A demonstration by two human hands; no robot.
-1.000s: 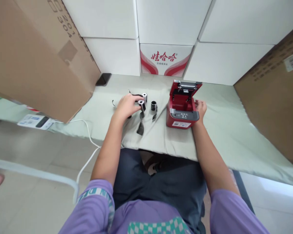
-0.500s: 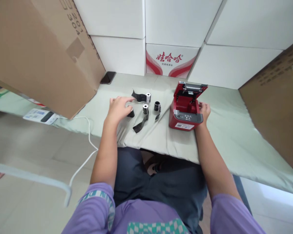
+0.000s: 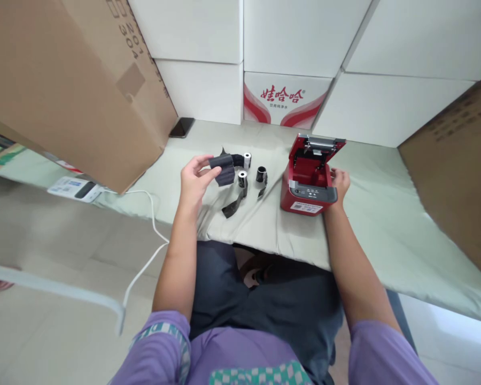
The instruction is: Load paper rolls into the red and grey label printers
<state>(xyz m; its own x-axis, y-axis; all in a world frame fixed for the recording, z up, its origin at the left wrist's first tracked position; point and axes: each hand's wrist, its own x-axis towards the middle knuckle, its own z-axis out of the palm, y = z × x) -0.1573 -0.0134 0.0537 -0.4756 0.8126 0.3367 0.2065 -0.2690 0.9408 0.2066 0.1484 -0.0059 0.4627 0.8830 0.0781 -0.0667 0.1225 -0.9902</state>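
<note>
My left hand (image 3: 196, 175) pinches a black paper roll (image 3: 224, 169) between thumb and fingers, its loose end hanging down. On the cloth just right of it lie several smaller rolls: a white-ended roll (image 3: 247, 159) with a black tail, another white-ended roll (image 3: 242, 179) with its strip trailing toward me, and a black roll (image 3: 261, 174). A red label printer (image 3: 304, 200) stands farther right with its lid (image 3: 318, 145) raised and its bay exposed. My right hand (image 3: 340, 183) is closed against the printer's right side, its fingers partly hidden behind it.
A large cardboard box (image 3: 84, 96) stands at the left, another cardboard box (image 3: 457, 171) at the right. White boxes (image 3: 288, 32) are stacked along the back. A phone (image 3: 182, 127) lies near the left box. A white cable (image 3: 152, 214) hangs over the table's front edge.
My left hand has taken hold of the black roll and lifted it off the cloth, with its loose end now showing. My right hand stays at the printer.
</note>
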